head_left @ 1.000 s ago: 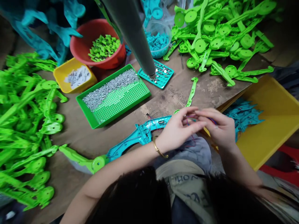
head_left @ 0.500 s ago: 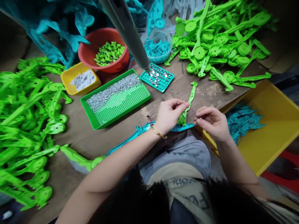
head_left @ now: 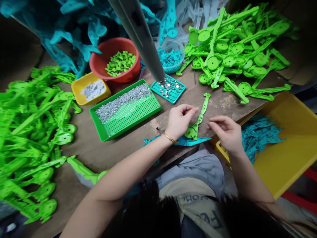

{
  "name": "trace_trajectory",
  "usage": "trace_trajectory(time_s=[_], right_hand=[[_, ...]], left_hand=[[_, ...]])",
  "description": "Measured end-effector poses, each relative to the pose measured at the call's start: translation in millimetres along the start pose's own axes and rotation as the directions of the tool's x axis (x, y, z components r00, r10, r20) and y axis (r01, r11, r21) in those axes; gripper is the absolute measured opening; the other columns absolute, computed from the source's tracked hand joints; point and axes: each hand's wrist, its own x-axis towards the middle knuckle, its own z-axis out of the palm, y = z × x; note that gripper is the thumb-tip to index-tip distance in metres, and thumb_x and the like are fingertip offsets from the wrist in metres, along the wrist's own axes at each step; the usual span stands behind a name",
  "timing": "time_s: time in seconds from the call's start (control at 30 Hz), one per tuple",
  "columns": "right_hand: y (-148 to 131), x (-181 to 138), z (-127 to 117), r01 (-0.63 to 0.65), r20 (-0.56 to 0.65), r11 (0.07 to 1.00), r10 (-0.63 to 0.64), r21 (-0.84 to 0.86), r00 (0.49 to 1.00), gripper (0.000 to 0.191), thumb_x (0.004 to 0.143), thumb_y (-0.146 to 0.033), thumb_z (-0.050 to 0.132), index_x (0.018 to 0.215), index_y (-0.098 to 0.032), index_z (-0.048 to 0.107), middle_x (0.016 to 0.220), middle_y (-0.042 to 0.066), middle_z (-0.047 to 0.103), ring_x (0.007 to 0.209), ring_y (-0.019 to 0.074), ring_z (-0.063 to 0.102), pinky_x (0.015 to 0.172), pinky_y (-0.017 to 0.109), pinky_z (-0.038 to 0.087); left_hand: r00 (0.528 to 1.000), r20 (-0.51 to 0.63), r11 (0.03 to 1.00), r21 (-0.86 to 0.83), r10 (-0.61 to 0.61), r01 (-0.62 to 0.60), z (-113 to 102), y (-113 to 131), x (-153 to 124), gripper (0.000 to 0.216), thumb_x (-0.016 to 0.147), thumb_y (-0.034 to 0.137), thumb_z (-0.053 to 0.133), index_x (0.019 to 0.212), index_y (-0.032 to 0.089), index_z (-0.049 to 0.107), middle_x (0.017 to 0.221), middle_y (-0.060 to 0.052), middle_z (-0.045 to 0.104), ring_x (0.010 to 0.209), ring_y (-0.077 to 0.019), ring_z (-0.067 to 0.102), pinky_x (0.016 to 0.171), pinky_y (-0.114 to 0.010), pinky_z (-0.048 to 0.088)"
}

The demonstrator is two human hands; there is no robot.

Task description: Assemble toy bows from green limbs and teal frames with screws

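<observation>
My left hand (head_left: 180, 119) is closed in a pinch over the table, with a gold bangle on its wrist. Between thumb and finger it grips one end of a thin wire (head_left: 204, 115). The wire's other end is pinched in my right hand (head_left: 227, 131), a short way to the right. Below the hands lies a green plastic arm piece (head_left: 205, 103) with a round end, its inner side facing up. It touches a blue plastic shell (head_left: 195, 142) at the table's front edge, partly hidden by my left forearm. Small wires rise from the shell.
A green tray (head_left: 131, 122) of screws and a teal tray (head_left: 176, 96) of small metal discs stand ahead. Behind are a red bowl (head_left: 94, 64) and yellow tub (head_left: 79, 99). Green parts (head_left: 220, 46) pile up on both sides. At right is a yellow bin (head_left: 292, 158) holding blue parts.
The view has shifted slightly. My right hand has drawn a little downward, and the wire now stretches between my hands above the green piece. The blue shell sits a little lower.
</observation>
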Motion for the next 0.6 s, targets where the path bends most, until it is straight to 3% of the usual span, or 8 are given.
trace_trajectory(time_s=[0.1, 0.23, 0.33, 0.4, 0.5, 0.6], right_hand=[[4, 21, -8, -0.065, -0.029, 0.976, 0.072, 0.208, 0.997, 0.022, 0.074, -0.034, 0.074, 0.090, -0.021, 0.066, 0.075, 0.000, 0.069, 0.068, 0.0160, 0.069, 0.070, 0.035, 0.060], [13, 59, -16, -0.081, -0.003, 0.976, 0.084, 0.201, 0.997, 0.030, 0.068, -0.038, 0.076, 0.088, -0.020, 0.063, 0.076, 0.000, 0.069, 0.068, 0.0157, 0.068, 0.069, 0.035, 0.059], [19, 83, -19, -0.093, 0.099, 0.996, 0.091, 0.018, 0.991, 0.026, 0.073, -0.039, 0.070, 0.088, -0.019, 0.063, 0.072, 0.001, 0.066, 0.066, 0.0162, 0.065, 0.062, 0.033, 0.055], [22, 94, -21, 0.019, 0.144, 0.974, 0.013, -0.225, 0.990, 0.018, 0.077, -0.035, 0.065, 0.086, -0.018, 0.063, 0.073, 0.002, 0.065, 0.067, 0.0164, 0.061, 0.064, 0.033, 0.052], [24, 105, -21, 0.259, 0.230, 0.803, -0.155, -0.538, 0.961, 0.010, 0.081, -0.028, 0.060, 0.081, -0.019, 0.063, 0.081, 0.004, 0.063, 0.077, 0.0173, 0.058, 0.074, 0.033, 0.048], [25, 110, -19, 0.331, 0.281, 0.684, -0.188, -0.650, 0.941, 0.011, 0.084, -0.027, 0.056, 0.079, -0.018, 0.061, 0.083, 0.005, 0.061, 0.080, 0.0187, 0.056, 0.075, 0.033, 0.044]], left_hand=[[1.000, 0.002, 1.000, 0.024, 0.013, -0.013, 2, -5, 5, 0.021, 0.078, 0.034, 0.066, 0.073, 0.015, 0.070, 0.053, 0.005, 0.050, 0.050, -0.0087, 0.040, 0.050, -0.023, 0.030], [0.988, 0.016, 0.955, 0.257, 0.151, -0.150, 11, -12, 7, 0.020, 0.085, 0.032, 0.061, 0.078, 0.016, 0.070, 0.062, 0.001, 0.062, 0.057, -0.0111, 0.051, 0.057, -0.024, 0.037], [0.958, 0.122, 0.816, 0.502, 0.261, -0.286, 18, -17, 7, 0.020, 0.090, 0.029, 0.055, 0.086, 0.017, 0.070, 0.080, -0.004, 0.070, 0.073, -0.0154, 0.061, 0.068, -0.027, 0.042], [0.939, 0.217, 0.708, 0.617, 0.265, -0.343, 20, -20, 4, 0.022, 0.093, 0.029, 0.050, 0.094, 0.018, 0.069, 0.090, -0.006, 0.071, 0.082, -0.0182, 0.064, 0.072, -0.028, 0.044], [0.918, 0.327, 0.559, 0.729, 0.223, -0.395, 23, -23, 0, 0.029, 0.096, 0.029, 0.041, 0.102, 0.018, 0.067, 0.094, -0.009, 0.069, 0.086, -0.0213, 0.064, 0.070, -0.031, 0.045], [0.907, 0.373, 0.467, 0.778, 0.194, -0.420, 25, -24, -2, 0.032, 0.098, 0.028, 0.035, 0.105, 0.019, 0.065, 0.095, -0.010, 0.066, 0.086, -0.0213, 0.063, 0.067, -0.031, 0.046]])
